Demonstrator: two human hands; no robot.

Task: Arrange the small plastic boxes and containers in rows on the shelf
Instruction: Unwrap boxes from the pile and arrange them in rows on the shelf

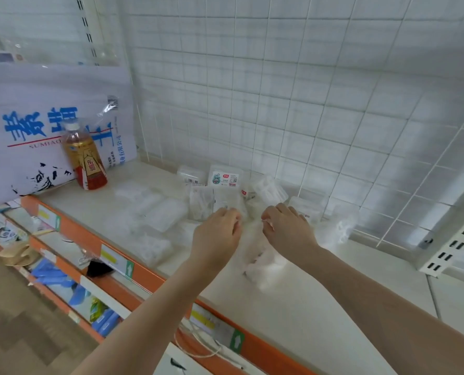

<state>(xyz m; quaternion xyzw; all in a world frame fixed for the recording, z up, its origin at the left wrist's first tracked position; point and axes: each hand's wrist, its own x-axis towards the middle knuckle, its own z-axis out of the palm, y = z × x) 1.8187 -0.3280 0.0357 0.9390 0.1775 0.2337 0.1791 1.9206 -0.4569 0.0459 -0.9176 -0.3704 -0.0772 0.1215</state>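
We see two forearms and two hands, both bare – no sleeves reach into view on either side. Left hand (216,234) and right hand (286,228): no gloves, no rings that we can make out, no watch or band at either wrist. Forearms are slim and smooth, with no marks or tattoos showing. Fingernails are mostly hidden; one on the right hand looks short and unpainted – the picture is too soft there for us to say more.

Both hands (248,228) extended, fingers curled
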